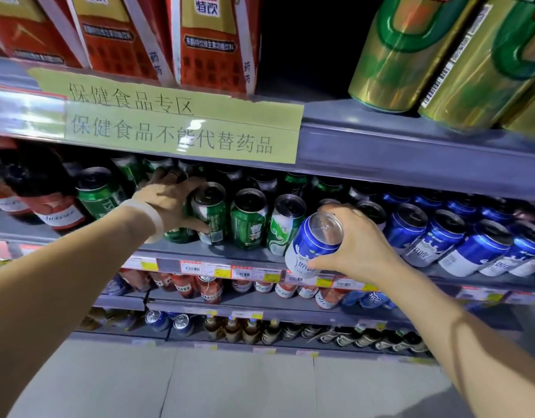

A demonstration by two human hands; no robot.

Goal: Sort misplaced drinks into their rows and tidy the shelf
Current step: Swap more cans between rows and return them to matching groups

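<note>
My right hand (355,242) grips a blue-and-white can (313,242), tilted, just in front of the shelf edge (260,254) where the green row meets the blue row. My left hand (169,200) is wrapped around a green can (210,212) standing among the green cans (249,221) on the same shelf, thumb at its base. A white-and-green can (284,227) stands at the right end of the green row. Blue cans (441,236) fill the shelf to the right of my right hand.
Dark bottles with red labels (40,194) stand left of the green cans. Red cartons (212,40) and large gold-green cans (411,49) sit on the shelf above, behind a green paper sign (175,122). Lower shelves hold more cans and bottles (248,330).
</note>
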